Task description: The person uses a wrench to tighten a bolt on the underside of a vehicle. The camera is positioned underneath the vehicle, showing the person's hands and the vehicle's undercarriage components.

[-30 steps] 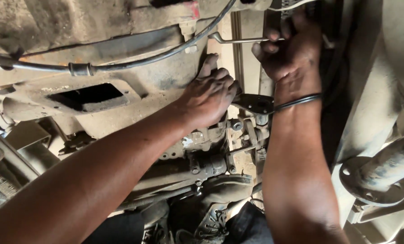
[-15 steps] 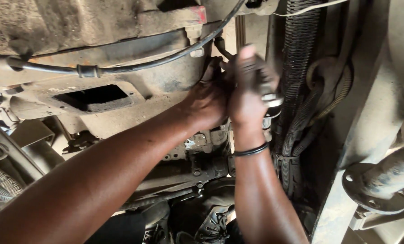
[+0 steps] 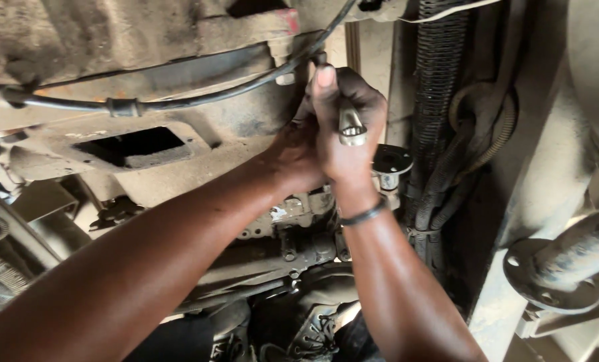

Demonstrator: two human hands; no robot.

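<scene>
While raised overhead, right hand fingers wrapped round wrench, left hand fingers hidden

A short, silvery metal socket wrench with a ring-shaped end stands nearly upright, its round end pointing down toward the wrist and its upper part hidden inside the closed right hand that grips it. It sits up against the dusty, tan-grey underside of the vehicle body, just below the point where a thin black cable curves up toward the top edge of that underside. The left hand presses on the same spot directly behind it, touching the right hand.
</scene>
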